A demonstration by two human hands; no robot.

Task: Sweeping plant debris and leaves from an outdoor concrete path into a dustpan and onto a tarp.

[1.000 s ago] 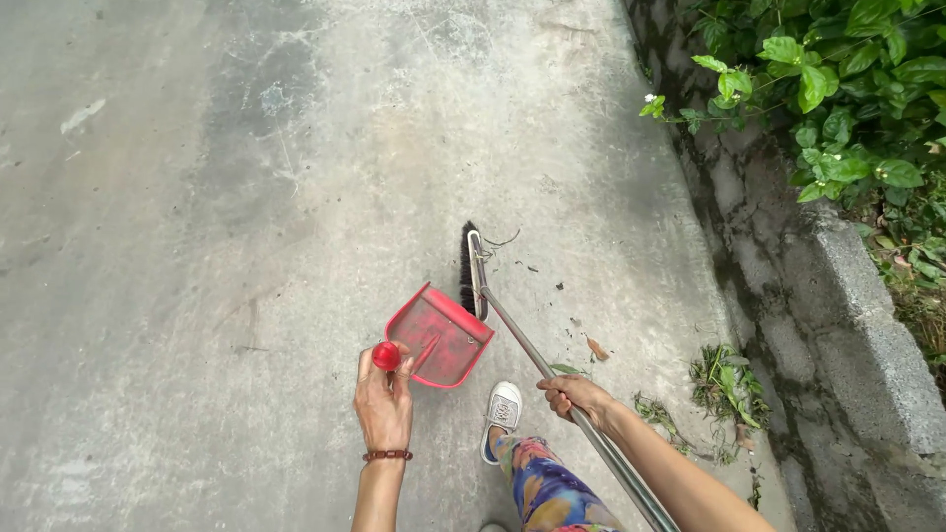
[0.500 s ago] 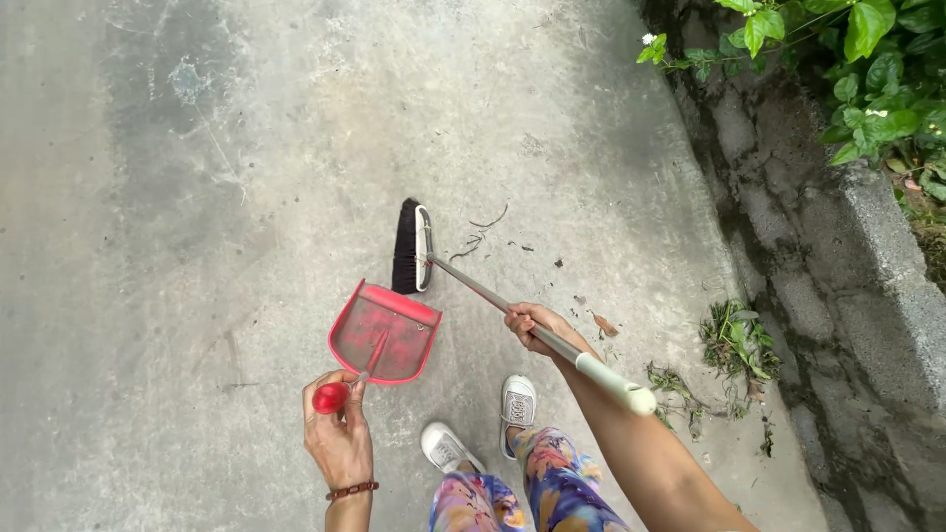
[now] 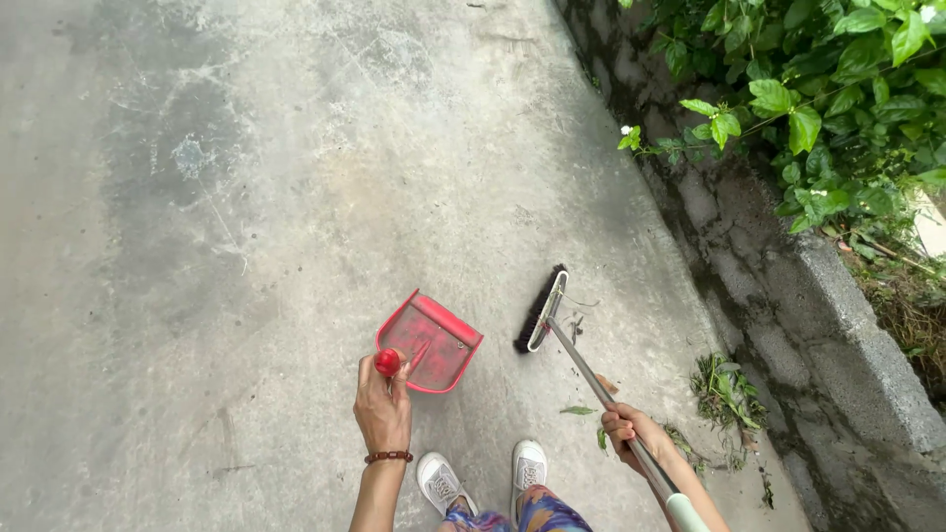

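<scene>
Now the broom head is drawn apart from the red dustpan, handles gripped by right hand and left hand.

— What colour is the dustpan in the lower middle of the frame?
— Red, with a red knob on its handle, the pan's inside dulled by grey dust.
— And the broom?
— Black bristles, a pale white-green head, a silver pole with a light green grip at the bottom edge.
— The ground?
— Grey concrete floor, mottled with darker patches and whitish scuffs.
— Anything brighter?
— Green leaves at the upper right, white shoes, multicoloured patterned trousers, a reddish-brown bead bracelet.
</scene>
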